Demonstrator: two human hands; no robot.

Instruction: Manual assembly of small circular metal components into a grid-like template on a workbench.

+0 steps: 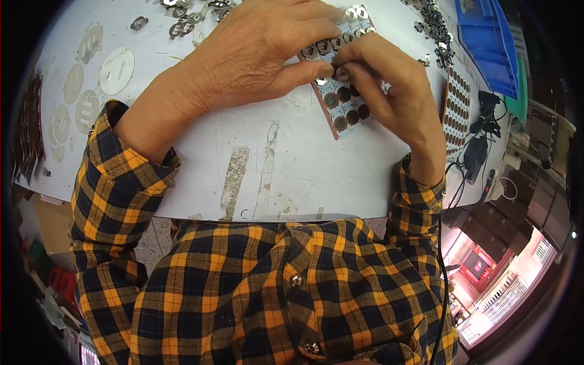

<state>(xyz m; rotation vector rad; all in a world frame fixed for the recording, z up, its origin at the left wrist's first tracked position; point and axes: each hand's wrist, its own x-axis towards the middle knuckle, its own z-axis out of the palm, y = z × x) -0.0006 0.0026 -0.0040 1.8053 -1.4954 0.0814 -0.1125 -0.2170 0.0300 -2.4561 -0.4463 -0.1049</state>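
Work panel: a panel (348, 108) of round boards is laid at an angle on the white table (298, 164), beneath both hands
Panel rows: silvery metal clips (323, 47) are seated on the farther rows; dark round faces are exposed in the nearer rows
Left hand (261, 52): the palm is turned down and the fingers are extended over the farther rows; the thumb is pointed toward the right fingertips; whether anything is gripped cannot be told
Right hand (395, 85): a small metal piece (341, 75) is pinched between thumb and forefinger, just above the panel
Hand spacing: the hands are held close together; whether the fingertips are in contact cannot be told
Loose stock: metal clips of similar shape (177, 29) are scattered beyond the left hand; small dark parts (435, 27) are heaped beyond the right hand
Right side: a second panel (456, 109) is placed near a blue bin (486, 36) and a black adapter (476, 158)
Left side: dark strips (28, 128) are grouped near the table edge
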